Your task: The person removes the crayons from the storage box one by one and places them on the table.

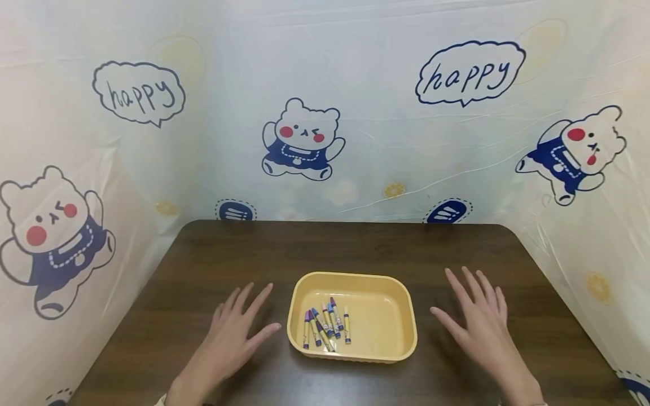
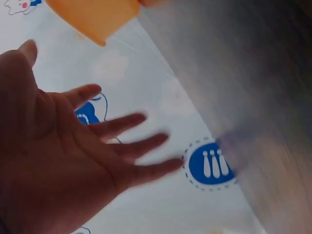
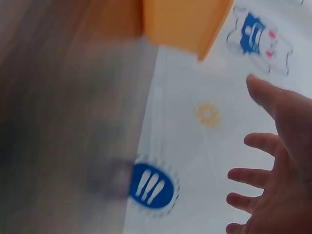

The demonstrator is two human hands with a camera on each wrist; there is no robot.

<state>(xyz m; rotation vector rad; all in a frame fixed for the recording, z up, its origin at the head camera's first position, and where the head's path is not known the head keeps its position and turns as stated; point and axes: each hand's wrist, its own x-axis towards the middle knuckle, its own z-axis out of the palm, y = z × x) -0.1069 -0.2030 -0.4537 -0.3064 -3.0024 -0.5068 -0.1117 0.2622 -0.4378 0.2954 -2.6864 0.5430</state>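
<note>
A yellow rectangular tray (image 1: 376, 357) sits on the table between my two hands. Several crayons (image 1: 327, 324) with yellow wrappers and purple, blue or pale tips lie in its left half. My left hand (image 1: 228, 338) is just left of the tray, fingers spread and nothing in it. On the other side, my right hand (image 1: 482, 327) is held with fingers spread, also holding nothing. Both wrist views show the bare palms, with part of the tray (image 2: 102, 22) along the top edge of the left one and the tray wall (image 3: 180, 24) atop the right one.
The dark brown wooden table (image 1: 345, 242) has rounded far corners. Behind it and along both sides hangs a pale curtain (image 1: 376, 141) printed with bears, the word "happy" and orange slices.
</note>
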